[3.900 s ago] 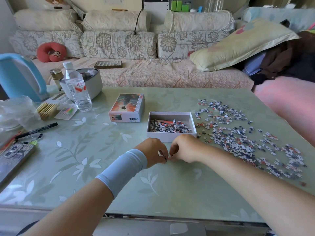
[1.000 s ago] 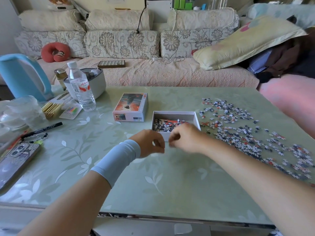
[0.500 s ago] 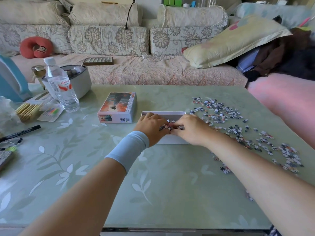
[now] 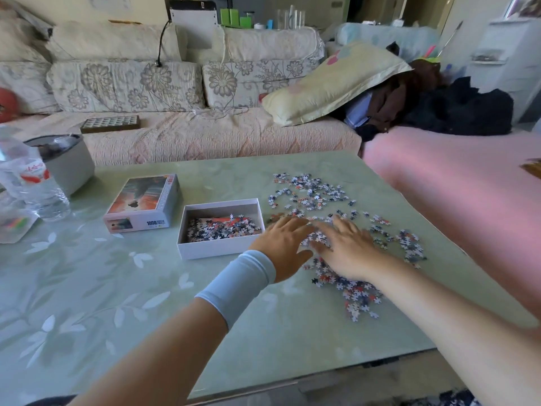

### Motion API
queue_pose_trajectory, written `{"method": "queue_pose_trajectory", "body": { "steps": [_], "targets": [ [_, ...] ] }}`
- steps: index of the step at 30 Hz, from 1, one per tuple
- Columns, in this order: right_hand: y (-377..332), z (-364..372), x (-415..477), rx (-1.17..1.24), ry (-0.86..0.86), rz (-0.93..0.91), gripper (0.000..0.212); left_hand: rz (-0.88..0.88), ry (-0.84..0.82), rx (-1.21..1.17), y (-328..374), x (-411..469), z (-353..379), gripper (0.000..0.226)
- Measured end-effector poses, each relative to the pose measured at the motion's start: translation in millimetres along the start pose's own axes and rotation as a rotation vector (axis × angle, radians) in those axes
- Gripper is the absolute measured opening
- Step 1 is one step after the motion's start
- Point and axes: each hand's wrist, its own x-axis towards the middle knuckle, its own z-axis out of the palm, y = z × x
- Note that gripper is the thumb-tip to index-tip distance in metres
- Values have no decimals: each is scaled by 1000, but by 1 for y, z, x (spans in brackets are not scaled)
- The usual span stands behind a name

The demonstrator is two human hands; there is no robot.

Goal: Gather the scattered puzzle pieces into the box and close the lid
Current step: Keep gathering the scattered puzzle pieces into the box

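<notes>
A white open box (image 4: 205, 251) sits mid-table with a layer of puzzle pieces inside. Its picture lid (image 4: 143, 202) lies flat to the left of it. Scattered puzzle pieces (image 4: 310, 194) cover the table to the right of the box. My left hand (image 4: 282, 243), with a pale blue wristband, lies flat on the pieces just right of the box, fingers spread. My right hand (image 4: 347, 249) rests palm down beside it on the same pile, fingers apart. More pieces trail toward me (image 4: 357, 294) under my right forearm.
A water bottle (image 4: 27, 183) and a white pot (image 4: 68, 162) stand at the table's left. The green leaf-patterned table (image 4: 117, 288) ends near my body. A sofa with a pillow (image 4: 330, 83) runs behind, and a pink cover (image 4: 456, 186) lies right.
Both hands left the box, where they were together over the pieces, and moved right onto the scattered pile, now lying flat with fingers spread. The view shifted right.
</notes>
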Motion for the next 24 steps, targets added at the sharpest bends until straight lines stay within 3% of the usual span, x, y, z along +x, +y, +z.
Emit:
{"method": "queue_pose_trajectory", "body": {
  "steps": [2,5,8,11,16,20,22,24],
  "targets": [
    [26,4,-13,8,-18,78,71,6,-52,-62,26,11,13,65],
    [58,13,-30,7,-24,183,64,-56,-295,-90,57,22,31,109],
    [76,24,-39,-9,-40,216,61,-40,-437,4,71,27,52,125],
    [74,32,-37,-2,-14,161,60,-56,-393,36,63,29,61,124],
    [38,39,-22,82,9,46,59,-148,-334,47,32,12,48,102],
    [17,29,-13,327,-9,-81,53,-186,-323,45,15,-5,35,93],
    [20,22,-15,431,44,-105,50,-179,-289,42,16,-8,34,93],
    [33,16,-19,322,166,-108,47,-173,-274,26,25,-4,35,98]
  ]
}}
